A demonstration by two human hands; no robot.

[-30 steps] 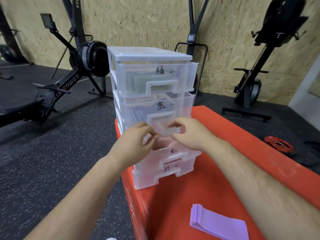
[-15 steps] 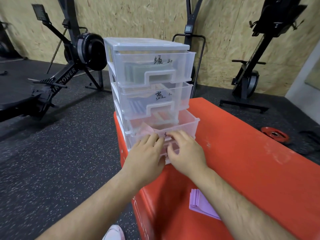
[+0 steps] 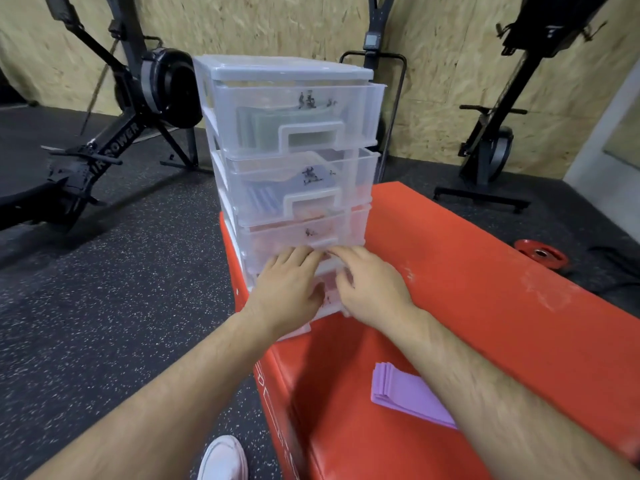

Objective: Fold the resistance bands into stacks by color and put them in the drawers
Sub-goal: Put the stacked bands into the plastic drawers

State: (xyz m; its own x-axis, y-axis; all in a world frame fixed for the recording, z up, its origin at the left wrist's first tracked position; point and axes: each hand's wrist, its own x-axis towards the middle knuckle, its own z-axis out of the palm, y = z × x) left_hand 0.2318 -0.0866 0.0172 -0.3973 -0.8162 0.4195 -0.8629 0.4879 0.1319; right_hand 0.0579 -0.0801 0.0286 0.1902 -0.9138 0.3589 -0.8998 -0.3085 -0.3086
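Head view, from the left: a black rower [image 3: 104,147] stands on the speckled floor and a white shoe [image 3: 225,459] shows at the bottom edge. The left hand [image 3: 287,289] lies with fairly straight fingers flat against the front of the third drawer [image 3: 277,237] of a clear plastic drawer unit [image 3: 287,67], which sits on the near-left corner of a red bench [image 3: 502,323]. The top drawer [image 3: 356,109] holds folded green bands [image 3: 259,128], and the second drawer [image 3: 353,181] holds blue bands [image 3: 265,200]. Reddish contents show through the third, too blurred to name. The lowest drawer is mostly hidden behind the hands. The right hand [image 3: 370,289] touches the third drawer's handle with bent fingers, thumb lower down; whether it grips cannot be told. A folded stack of purple bands [image 3: 408,393] lies on the bench beside the right forearm. A red weight plate [image 3: 540,252] lies on the floor beyond the bench, with a black machine [image 3: 491,147] at the wall.
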